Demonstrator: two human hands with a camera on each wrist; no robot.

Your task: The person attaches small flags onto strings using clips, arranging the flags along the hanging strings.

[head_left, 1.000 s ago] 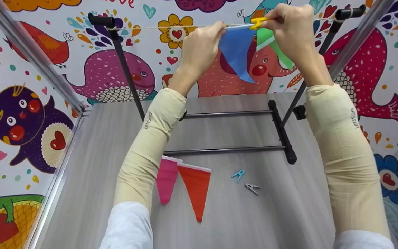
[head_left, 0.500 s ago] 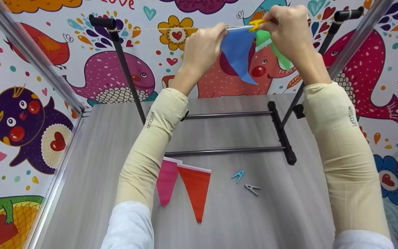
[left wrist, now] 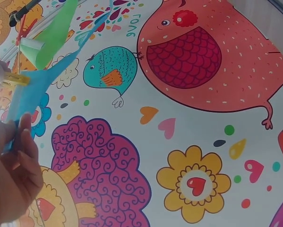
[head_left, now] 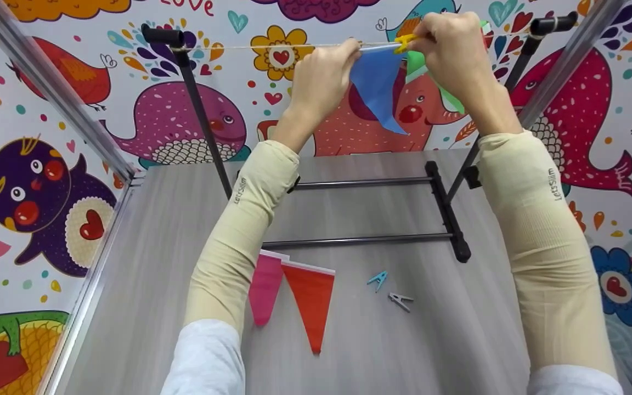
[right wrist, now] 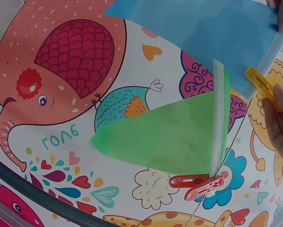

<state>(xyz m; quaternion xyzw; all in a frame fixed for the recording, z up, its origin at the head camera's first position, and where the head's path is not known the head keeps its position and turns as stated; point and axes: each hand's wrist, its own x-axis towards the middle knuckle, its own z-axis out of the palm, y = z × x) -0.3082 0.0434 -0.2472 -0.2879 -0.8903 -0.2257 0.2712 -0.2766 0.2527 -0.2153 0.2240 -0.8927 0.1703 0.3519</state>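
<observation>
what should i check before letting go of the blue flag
1. Left hand holding the blue flag by its top edge: ok.
2. Right hand pinching the yellow clip at the blue flag's corner: ok.
3. Blue flag and string both bitten by the yellow clip: cannot tell.
4. Green flag held to the string at one end by the red clip: ok.
5. Its other end fastened: not ok, it stands off the string.
6. Light blue clip and grey clip lying on the table: ok.

Right hand (right wrist: pixel 279 121) is pinching a yellow clothespin (right wrist: pixel 260 84) at the edge of a blue flag (right wrist: pixel 217 35); a red clothespin (right wrist: pixel 205 187) is holding a green flag (right wrist: pixel 169 132) to a string (right wrist: pixel 235 135).
</observation>
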